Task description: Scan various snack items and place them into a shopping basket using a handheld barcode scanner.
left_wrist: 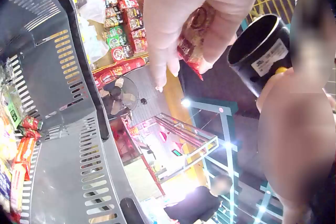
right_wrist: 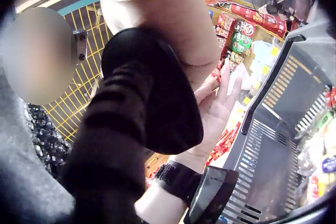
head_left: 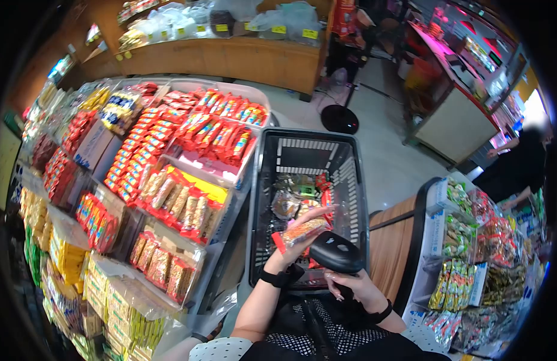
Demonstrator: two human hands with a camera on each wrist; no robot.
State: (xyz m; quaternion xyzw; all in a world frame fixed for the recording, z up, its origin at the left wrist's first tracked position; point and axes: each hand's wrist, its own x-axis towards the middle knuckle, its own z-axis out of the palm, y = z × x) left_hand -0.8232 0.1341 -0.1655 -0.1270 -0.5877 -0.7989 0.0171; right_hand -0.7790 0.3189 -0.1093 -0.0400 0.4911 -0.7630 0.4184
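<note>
My left hand (head_left: 290, 254) grips a snack bar (head_left: 302, 233) in a clear and red wrapper, over the near part of a dark grey shopping basket (head_left: 308, 132). In the left wrist view the bar shows between thumb and fingers, partly hidden by them. My right hand (head_left: 358, 289) holds a black handheld scanner (head_left: 335, 251) by its handle, its rounded head close beside the bar. The right wrist view shows the scanner's dark body large, in front of the left palm. Inside the basket lie a clear round pack (head_left: 284, 204) and several red packets (head_left: 325, 182).
Bins of red-wrapped snack bars (head_left: 188, 207) fill the stand at left. A rounded wooden-sided shelf (head_left: 390, 240) with bagged snacks stands at right. Behind are a wooden counter (head_left: 230, 63) and a black round base (head_left: 339, 119) on the floor. A person in dark clothes (head_left: 513, 162) is far right.
</note>
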